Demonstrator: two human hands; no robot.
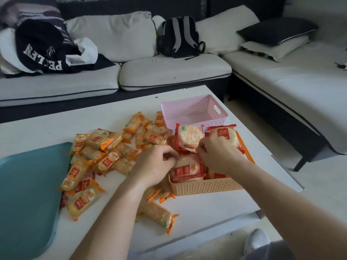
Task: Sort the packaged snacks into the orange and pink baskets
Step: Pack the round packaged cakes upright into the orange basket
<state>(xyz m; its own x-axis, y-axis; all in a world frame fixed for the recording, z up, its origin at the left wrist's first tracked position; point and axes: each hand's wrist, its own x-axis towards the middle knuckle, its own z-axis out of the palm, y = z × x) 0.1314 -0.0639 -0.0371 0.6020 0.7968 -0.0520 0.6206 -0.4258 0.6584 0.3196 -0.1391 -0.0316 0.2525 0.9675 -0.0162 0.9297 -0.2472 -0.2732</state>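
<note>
Close to table (206, 209) edge, orange basket (206, 186), hands (155, 164) (216, 154) gripping packets (189, 136), pink basket (195, 109) behind

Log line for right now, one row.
orange basket: red packets inside | pink basket: looks empty | left grip, right grip: holding red packets | orange packets: loose on table

**Lettering on a garment and a snack pack**
White capitals "PE" and "LEN", upside down and split by a fold, stand on the dark garment (43, 51) at ten o'clock. The red snack pack (223, 131) at three o'clock bears an upside-down "151".
</note>
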